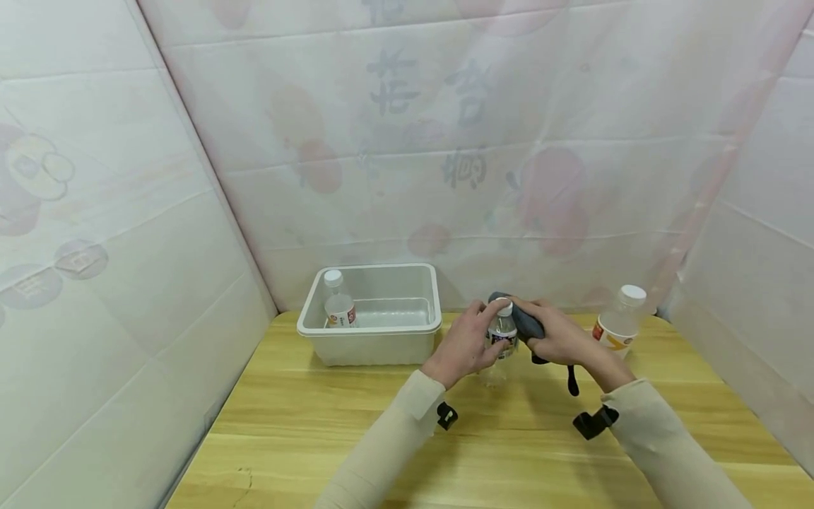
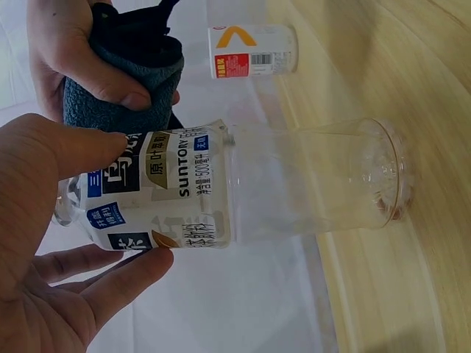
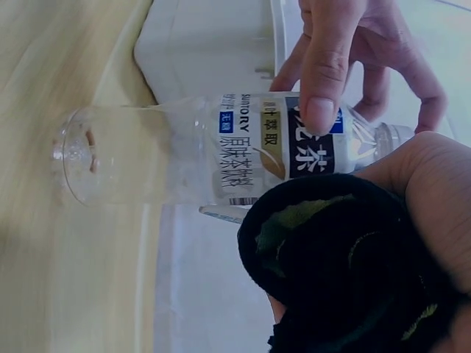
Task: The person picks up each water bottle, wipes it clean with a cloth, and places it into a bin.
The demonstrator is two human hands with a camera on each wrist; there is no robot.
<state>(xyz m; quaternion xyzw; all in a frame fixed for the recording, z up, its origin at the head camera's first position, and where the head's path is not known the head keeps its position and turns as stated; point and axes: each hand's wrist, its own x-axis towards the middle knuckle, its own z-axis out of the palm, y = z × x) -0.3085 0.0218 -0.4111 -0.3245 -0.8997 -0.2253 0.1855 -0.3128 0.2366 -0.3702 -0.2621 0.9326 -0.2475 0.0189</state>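
Observation:
A clear plastic bottle [image 1: 503, 332] with a white cap and a Suntory label stands upright on the table, its lower half bare of label. My left hand [image 1: 467, 343] grips its upper part, thumb [image 2: 92, 154] and fingers on opposite sides of the label. In my right hand [image 1: 556, 336] is a bunched dark grey textured cloth [image 1: 526, 324] with black trim and a hanging strap. The cloth is right beside the bottle's upper part; whether it touches cannot be told. The right wrist view shows the cloth's folded dark opening [image 3: 294, 220].
To the left stands a white plastic bin [image 1: 375, 348] with one clear labelled bottle [image 1: 340, 304] in it. Another capped bottle [image 1: 620, 322], labelled white, red and orange, stands right of my right hand. Printed white curtains [image 1: 394, 212] hang behind the wooden table [image 1: 305, 431] and at both sides.

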